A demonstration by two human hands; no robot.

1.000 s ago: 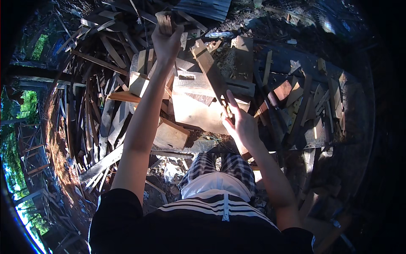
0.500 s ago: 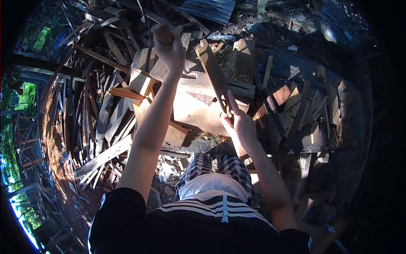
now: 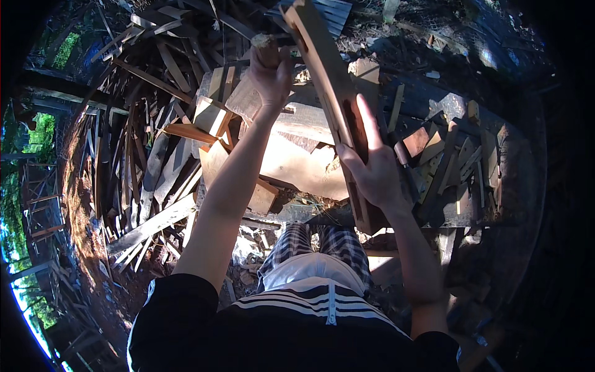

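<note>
My right hand grips a long brown wooden beam near its lower part, with the index finger stretched along its side. The beam slants from near my legs up to the top of the head view, and a slot or notch shows along it. Farther left, my left hand is closed round a thick, round-ended piece of wood; its other end is hidden by the hand. Below both hands lies a pale sunlit board on the workbench, with a greyish block just beside my left wrist.
A big heap of scrap wood strips fills the left side. Several offcuts lie on the dark bench top at right. Cut blocks sit left of the board. A corrugated sheet lies at the far side.
My right hand has lifted the beam up and shifted slightly right, so it reaches higher in view. My left hand has moved a little right with its piece of wood.
</note>
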